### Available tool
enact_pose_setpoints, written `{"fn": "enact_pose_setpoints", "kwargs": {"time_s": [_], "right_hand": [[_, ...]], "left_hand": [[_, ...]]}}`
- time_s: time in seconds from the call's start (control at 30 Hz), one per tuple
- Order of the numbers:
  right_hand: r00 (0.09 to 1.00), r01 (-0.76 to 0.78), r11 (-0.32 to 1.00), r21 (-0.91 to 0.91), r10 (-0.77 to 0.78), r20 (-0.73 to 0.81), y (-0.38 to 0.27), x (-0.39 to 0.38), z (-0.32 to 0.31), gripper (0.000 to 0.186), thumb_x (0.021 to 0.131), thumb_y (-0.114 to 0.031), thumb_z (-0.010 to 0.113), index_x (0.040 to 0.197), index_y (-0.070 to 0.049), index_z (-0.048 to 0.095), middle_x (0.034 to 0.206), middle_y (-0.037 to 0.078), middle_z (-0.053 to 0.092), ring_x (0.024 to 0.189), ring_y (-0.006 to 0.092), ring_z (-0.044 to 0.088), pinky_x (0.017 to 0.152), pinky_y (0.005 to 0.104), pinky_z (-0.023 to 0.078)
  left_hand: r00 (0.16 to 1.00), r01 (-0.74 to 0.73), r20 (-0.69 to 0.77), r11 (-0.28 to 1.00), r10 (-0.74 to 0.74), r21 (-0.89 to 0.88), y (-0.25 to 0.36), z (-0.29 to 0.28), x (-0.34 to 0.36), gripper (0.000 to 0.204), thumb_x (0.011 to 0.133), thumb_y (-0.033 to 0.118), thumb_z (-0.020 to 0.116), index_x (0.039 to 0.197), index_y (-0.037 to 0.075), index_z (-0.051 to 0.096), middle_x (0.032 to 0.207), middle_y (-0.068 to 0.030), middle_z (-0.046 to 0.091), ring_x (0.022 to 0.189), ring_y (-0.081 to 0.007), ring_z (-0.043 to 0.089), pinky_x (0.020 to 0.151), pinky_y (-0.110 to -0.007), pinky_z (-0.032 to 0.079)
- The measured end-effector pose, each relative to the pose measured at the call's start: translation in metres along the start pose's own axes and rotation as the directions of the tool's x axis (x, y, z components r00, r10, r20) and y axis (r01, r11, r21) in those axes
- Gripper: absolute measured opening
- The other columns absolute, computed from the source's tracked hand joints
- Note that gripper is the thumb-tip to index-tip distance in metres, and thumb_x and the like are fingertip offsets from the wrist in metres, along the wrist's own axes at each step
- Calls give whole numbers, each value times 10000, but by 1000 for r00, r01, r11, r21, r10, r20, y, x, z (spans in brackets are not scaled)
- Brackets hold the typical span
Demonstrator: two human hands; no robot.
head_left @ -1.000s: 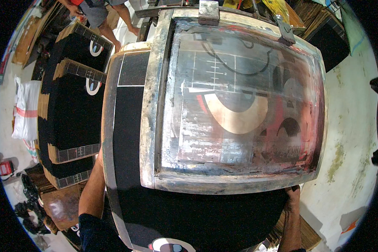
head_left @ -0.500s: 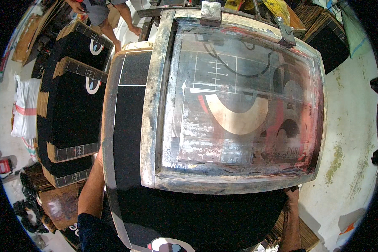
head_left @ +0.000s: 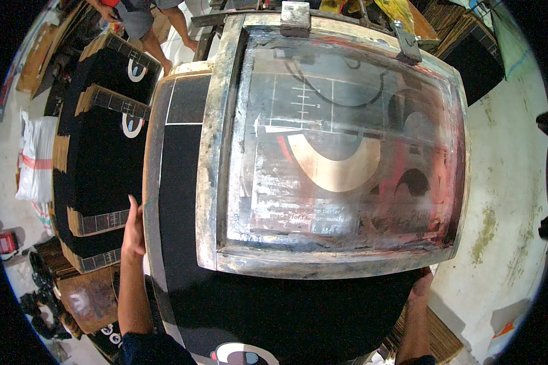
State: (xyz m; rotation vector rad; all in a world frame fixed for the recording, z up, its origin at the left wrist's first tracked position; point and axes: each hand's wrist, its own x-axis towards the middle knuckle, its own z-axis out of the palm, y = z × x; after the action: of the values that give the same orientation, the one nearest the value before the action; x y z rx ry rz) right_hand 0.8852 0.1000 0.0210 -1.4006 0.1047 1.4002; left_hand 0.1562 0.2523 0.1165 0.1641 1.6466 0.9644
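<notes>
A large black printed sheet lies in front of me, with white lines and a cartoon eye at its near edge. Over its far part rests a screen-printing frame, its wooden border stained with ink and its mesh see-through. My left hand is at the sheet's left edge, thumb stretched upward and apart; its other fingers are partly hidden at the edge. At the sheet's right edge, just below the frame's near right corner, my right hand grips the sheet, its fingers mostly in shadow.
Two metal clamps hold the frame's far side. Stacks of black printed boards stand at left, beside a white wrapped bundle. Another person's bare legs show at the far left. More cardboard lies beneath my right forearm.
My left hand has slid up along the sheet's left edge, so its thumb now shows. My right hand has shifted slightly at the right edge. The frame appears a little further left.
</notes>
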Motion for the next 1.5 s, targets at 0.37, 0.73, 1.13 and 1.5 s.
{"fn": "enact_pose_setpoints", "kwargs": {"time_s": [0.37,0.73,1.13,1.5], "right_hand": [[971,152,987,58,-138,-195,17,52,17,461,872,-193,652,1285,-2,584,1237,91,643,1139,273,602,1020,411,464],[965,178,975,132,-146,-219,25,54,12,459,860,-174,635,1281,2,586,1249,106,635,1169,286,586,1039,430,453],[872,462,887,30,-460,166,-9,-33,54,455,914,-212,576,1322,-11,556,1302,108,601,1223,260,546,1088,421,401],[939,328,936,-130,-338,-63,-30,-60,132,595,1006,-419,597,1410,-3,467,1374,113,555,1238,234,525,1070,402,384]], "left_hand": [[973,-229,53,919,223,321,-32,-20,-54,663,784,315,853,1278,-39,585,1118,-77,670,1003,-212,632,922,-365,484],[962,-253,-4,890,275,379,-37,-31,-50,616,839,323,805,1286,-5,537,1143,-85,630,1017,-216,624,905,-391,497],[459,-455,75,162,885,876,-43,31,-75,523,985,153,614,1449,-24,450,1447,-185,506,1325,-281,480,1126,-404,337],[281,-647,706,-415,650,640,-92,149,-120,503,850,400,735,1201,54,627,1170,-112,618,1187,-337,561,1160,-618,238]]}}
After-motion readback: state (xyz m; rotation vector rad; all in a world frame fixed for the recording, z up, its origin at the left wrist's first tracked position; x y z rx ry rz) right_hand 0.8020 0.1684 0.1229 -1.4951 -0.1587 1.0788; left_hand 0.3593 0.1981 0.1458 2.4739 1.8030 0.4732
